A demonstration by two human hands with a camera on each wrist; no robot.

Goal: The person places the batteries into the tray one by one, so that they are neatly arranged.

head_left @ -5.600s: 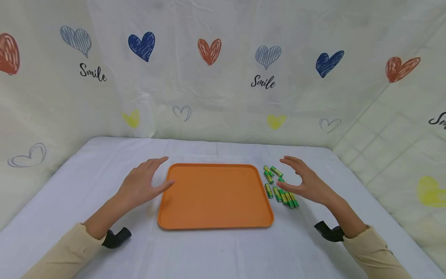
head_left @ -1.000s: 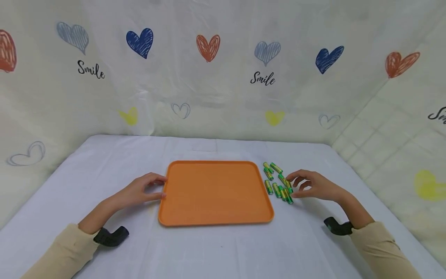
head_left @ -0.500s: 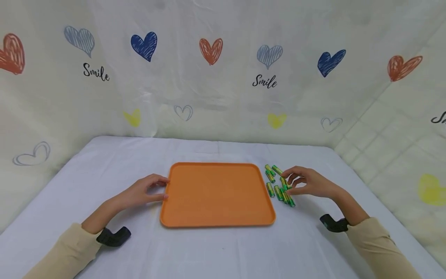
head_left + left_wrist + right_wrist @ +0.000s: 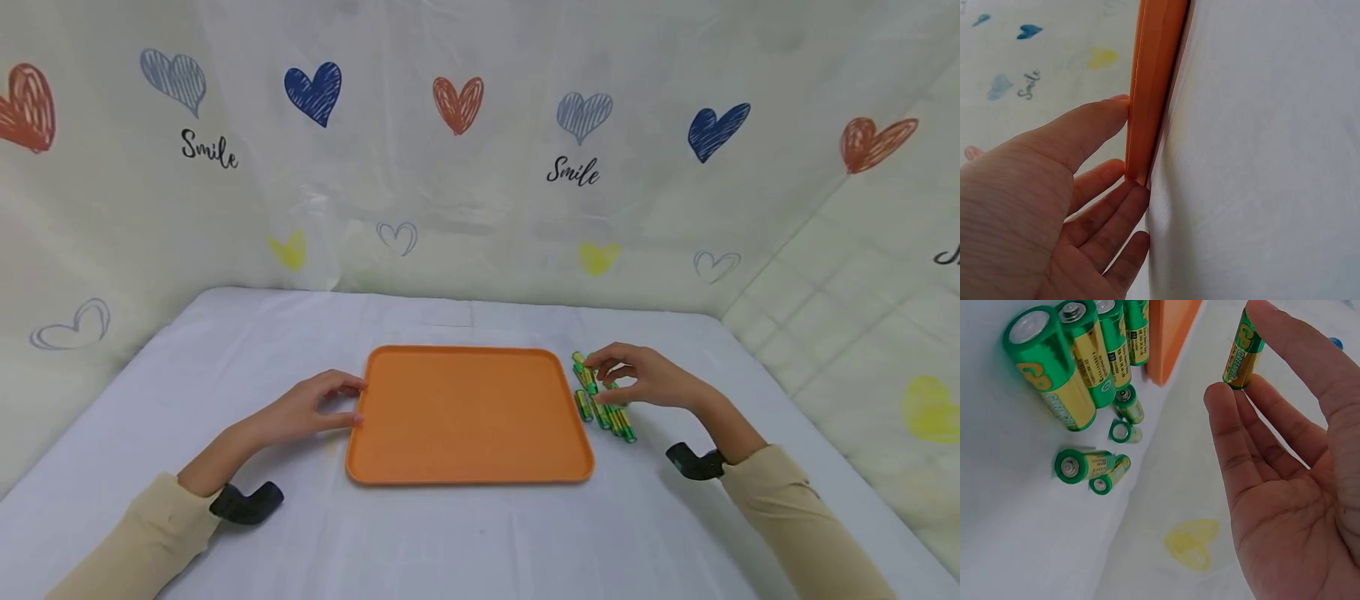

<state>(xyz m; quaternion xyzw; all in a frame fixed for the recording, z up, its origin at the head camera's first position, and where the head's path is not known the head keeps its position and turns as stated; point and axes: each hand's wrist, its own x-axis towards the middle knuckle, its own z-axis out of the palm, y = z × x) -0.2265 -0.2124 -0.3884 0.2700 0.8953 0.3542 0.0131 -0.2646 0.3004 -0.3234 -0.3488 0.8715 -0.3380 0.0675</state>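
My right hand [image 4: 641, 379] pinches an AA battery [image 4: 1244, 353], green and gold, between thumb and fingertips. In the right wrist view the battery is held up, apart from the others. Several more such batteries [image 4: 622, 423] lie along the right side of an orange tray [image 4: 472, 417], partly hidden under the hand in the head view. At the tray's left rim, my left hand [image 4: 318, 406] rests its thumb and fingertips against the edge, the fingers only slightly bent. The left wrist view shows its thumb [image 4: 1094, 122] against the tray's side wall.
A white cloth [image 4: 480, 542] covers the table under the tray. Behind and beside it hangs a pale backdrop [image 4: 495, 192] printed with hearts and "Smile". A black wrist camera [image 4: 246, 502] sits on the left wrist, another [image 4: 695, 462] on the right.
Both hands were held up with spread fingers; the left then came to the tray's rim and stays there. The right reached the batteries, took one and moved left toward the tray with it.
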